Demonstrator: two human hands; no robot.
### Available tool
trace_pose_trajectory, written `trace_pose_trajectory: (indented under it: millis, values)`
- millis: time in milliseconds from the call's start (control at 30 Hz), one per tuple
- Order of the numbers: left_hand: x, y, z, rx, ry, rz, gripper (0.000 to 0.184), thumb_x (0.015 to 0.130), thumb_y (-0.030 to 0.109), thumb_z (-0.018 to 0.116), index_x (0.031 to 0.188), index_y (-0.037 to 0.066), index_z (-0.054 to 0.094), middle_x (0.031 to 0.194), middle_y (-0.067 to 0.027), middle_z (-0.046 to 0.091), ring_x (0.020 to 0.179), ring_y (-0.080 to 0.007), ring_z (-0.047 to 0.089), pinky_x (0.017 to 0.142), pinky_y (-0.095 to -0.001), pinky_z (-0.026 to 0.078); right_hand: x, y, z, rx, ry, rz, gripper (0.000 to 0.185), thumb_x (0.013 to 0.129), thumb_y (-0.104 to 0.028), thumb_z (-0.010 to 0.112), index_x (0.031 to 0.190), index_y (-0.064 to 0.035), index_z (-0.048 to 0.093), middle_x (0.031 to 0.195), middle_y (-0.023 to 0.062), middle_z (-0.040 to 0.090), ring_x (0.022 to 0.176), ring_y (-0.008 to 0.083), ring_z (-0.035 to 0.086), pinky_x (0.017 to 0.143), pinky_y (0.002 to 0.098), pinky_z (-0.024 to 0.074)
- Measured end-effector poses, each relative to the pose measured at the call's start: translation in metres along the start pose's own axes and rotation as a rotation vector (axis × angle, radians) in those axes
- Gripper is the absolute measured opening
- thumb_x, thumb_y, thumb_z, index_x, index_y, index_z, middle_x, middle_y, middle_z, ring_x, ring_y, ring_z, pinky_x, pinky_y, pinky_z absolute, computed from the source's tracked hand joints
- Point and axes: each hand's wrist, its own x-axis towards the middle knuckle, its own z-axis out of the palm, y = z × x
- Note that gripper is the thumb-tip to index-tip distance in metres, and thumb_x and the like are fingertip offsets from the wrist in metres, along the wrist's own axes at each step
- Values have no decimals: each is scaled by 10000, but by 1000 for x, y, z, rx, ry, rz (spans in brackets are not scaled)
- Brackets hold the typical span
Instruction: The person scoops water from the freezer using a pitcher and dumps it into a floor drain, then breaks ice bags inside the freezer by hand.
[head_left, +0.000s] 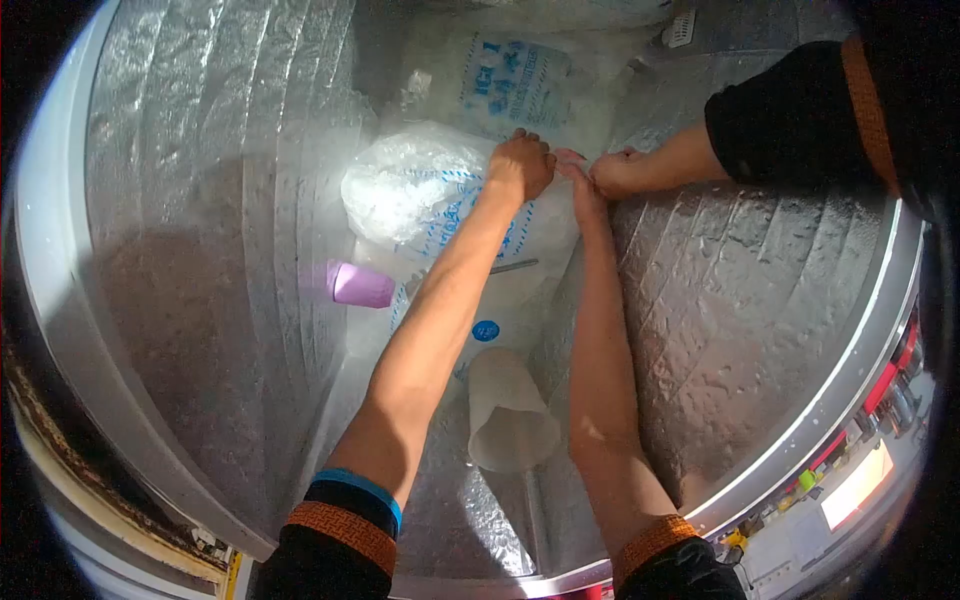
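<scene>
Deep inside a foil-lined chest, a clear plastic ice bag (400, 185) with blue print bulges with ice on its left side. My left hand (523, 165) is closed on the bag's right upper part, its fingers curled. Close to its right, my right hand (578, 178) has its fingers closed at the edge of the same bag; the fingertips are partly hidden. Touching or almost touching it is another person's hand (618, 173), closed, coming in from the right with a black sleeve (780, 120). Another blue-printed ice bag (515, 80) lies beyond.
A purple cup (360, 285) lies tilted at the left wall. Below my forearms is a translucent white container (512, 415) on its side. A thin metal rod (514, 266) rests on the bags. The chest's pale rim (800, 430) curves around the front.
</scene>
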Motion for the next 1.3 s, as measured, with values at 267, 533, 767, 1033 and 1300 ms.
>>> trace_pose_trajectory:
  millis: [267,533,767,1033,1300]
  values:
    - [-4,-1,-1,-181,170,-23,256,903,165,511,1020,18,684,1160,-149,640,1143,-338,556,990,-412,480,-55,-28,35,-294,549,-312,445,864,-199,724,1195,76,613,1235,253,620,1192,368,551,1050,414,369]
    - [9,-14,11,-173,236,119,259,774,29,551,995,44,687,1149,-143,641,1126,-357,576,974,-431,488,-55,-22,43,-539,614,-268,360,860,-157,674,1138,67,637,1222,259,613,1152,415,553,1009,469,410]
    - [45,1,17,-585,-142,138,303,842,142,509,1050,70,717,1101,-160,670,1088,-351,604,943,-395,492,-73,-31,64,-738,618,-216,341,822,-102,643,1136,30,653,1306,218,559,1248,407,479,1048,514,377]
    - [67,17,24,-495,-356,180,260,827,203,604,1027,92,728,1082,-134,694,1011,-294,651,903,-392,509,-76,-23,79,-625,808,-209,435,818,-166,667,1180,66,605,1360,261,479,1262,431,447,1062,532,346]
    - [40,18,12,-514,-74,159,199,767,156,733,945,69,709,972,-129,678,957,-266,657,866,-373,513,-88,-2,69,-353,802,29,835,773,-273,790,1406,60,359,1383,290,426,1278,448,416,1084,537,315]
